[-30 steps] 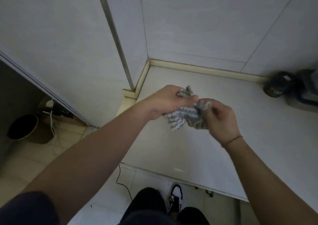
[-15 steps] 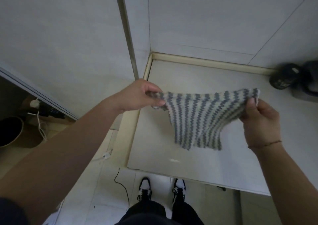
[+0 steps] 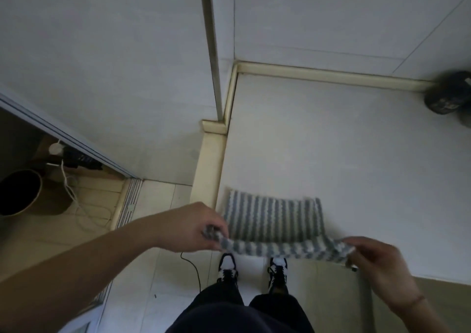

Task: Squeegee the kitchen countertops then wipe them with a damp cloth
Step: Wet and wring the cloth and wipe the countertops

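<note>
Grey-and-white striped, ribbed knit cloth [image 3: 274,218]: the far half is laid flat on the pale white table [image 3: 344,141], close to its near left corner. The near edge is lifted off the surface and stretched taut into a narrow band running left to right, above the table's front edge. Stripes run front to back, in a fine zigzag weave; the far corners are squared, the outline slightly blurred.

Left hand [image 3: 188,227]: the cloth's near left corner is pinched, fingers curled round the bunched fabric, just off the table's left end.

Right hand [image 3: 377,261]: the near right corner is gripped between thumb and curled fingers, knuckles up; a thin band is seen at the wrist.

A cream raised trim [image 3: 318,74] is seen along the table's back and left edges, where it meets grey-white tiled walls. A dark round container [image 3: 447,96], blurred, stands at the far right against the back trim, well apart from the cloth.

Below, on the tiled floor: black-and-white sneakers [image 3: 227,269], dark trousers, a thin black cord [image 3: 195,269]. Far left, a dark round bin [image 3: 19,191] and a white cable are seen beyond a sliding-door track.
</note>
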Motion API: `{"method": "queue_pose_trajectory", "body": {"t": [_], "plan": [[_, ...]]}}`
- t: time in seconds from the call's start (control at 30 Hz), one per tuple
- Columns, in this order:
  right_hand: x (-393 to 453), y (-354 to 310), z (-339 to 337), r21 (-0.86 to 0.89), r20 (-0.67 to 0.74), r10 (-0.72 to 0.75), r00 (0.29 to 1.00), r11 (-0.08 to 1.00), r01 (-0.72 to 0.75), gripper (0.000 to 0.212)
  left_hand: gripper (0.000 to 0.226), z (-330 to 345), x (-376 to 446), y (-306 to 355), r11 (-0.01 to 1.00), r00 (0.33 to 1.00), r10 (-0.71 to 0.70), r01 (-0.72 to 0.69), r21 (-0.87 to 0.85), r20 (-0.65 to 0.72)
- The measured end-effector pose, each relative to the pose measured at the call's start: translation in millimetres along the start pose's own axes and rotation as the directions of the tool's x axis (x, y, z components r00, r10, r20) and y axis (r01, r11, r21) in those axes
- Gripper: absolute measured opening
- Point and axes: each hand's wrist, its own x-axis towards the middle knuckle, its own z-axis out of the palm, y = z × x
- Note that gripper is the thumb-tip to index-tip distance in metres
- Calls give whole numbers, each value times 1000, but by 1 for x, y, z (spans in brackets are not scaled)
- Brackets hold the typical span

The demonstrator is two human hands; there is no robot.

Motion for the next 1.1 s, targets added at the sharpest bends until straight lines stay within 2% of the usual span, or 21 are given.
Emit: {"method": "queue_pose_trajectory", "body": {"t": [0.07, 0.13, 0.2, 0.23, 0.27, 0.3, 0.33, 0.37, 0.43, 0.47, 0.5, 0.53, 0.6, 0.63, 0.67, 0.73, 0.8, 0.93, 1.1], "plan": [[2, 3, 7, -68, -31, 65, 997, 995, -67, 43, 19, 1, 3, -5, 993, 996, -53, 43, -114, -78], [14, 0, 12, -119, -115, 115, 987, 984, -129, 27, 24, -4, 12, -7, 969, 964, -120, 62, -241, -237], [24, -9, 18, -118, -227, 126, 966, 981, -155, 13, 30, -9, 25, -7, 951, 873, -242, 125, -284, -424], [27, -12, 22, -167, -311, 75, 947, 977, -132, 17, 32, -10, 32, -6, 959, 806, -274, 190, -208, -525], [29, -13, 26, -263, -400, -44, 916, 962, -69, 19, 33, -9, 37, -6, 966, 741, -225, 256, -44, -633], [29, -14, 34, -378, -459, -215, 862, 925, 30, 17, 32, -4, 41, -5, 948, 709, -106, 283, 144, -697], [29, -12, 44, -482, -446, -395, 803, 862, 156, 17, 30, 5, 44, -2, 926, 716, 25, 246, 286, -698], [30, -11, 56, -551, -345, -548, 762, 776, 308, 20, 28, 17, 46, 2, 913, 744, 128, 170, 370, -656], [36, -6, 83, -563, 48, -727, 685, 547, 620, 22, 28, 45, 51, 10, 887, 804, 234, 54, 459, -546], [42, -3, 96, -550, 221, -731, 645, 453, 702, 25, 30, 56, 53, 10, 874, 824, 228, 61, 482, -519], [50, -1, 110, -559, 334, -686, 647, 408, 722, 31, 33, 63, 55, 7, 861, 833, 201, 100, 498, -515], [56, 2, 122, -603, 389, -612, 689, 396, 692, 39, 37, 68, 56, 2, 849, 833, 164, 153, 506, -528], [60, -1, 138, -717, 433, -446, 783, 356, 599, 55, 50, 73, 56, -5, 839, 815, 35, 291, 460, -579], [60, -2, 143, -744, 460, -382, 801, 326, 583, 61, 56, 75, 55, -5, 843, 794, -34, 349, 409, -607], [60, -3, 147, -740, 503, -349, 791, 298, 603, 65, 60, 78, 56, -2, 850, 776, -80, 381, 364, -625], [61, -6, 154, -689, 605, -291, 741, 276, 670, 70, 59, 87, 66, 4, 865, 775, -82, 367, 341, -626], [62, -7, 152, -655, 632, -288, 719, 298, 695, 72, 58, 95, 78, 7, 882, 793, -80, 339, 328, -604], [60, 14, 123, -663, 556, -320, 767, 384, 642, 67, 72, 105, 94, 7, 805, 809, -141, 429, 409, -570], [68, 34, 77, -667, 485, -325, 812, 463, 584, 61, 65, 115, 133, 43, 794, 781, -157, 463, 393, -604]]}}
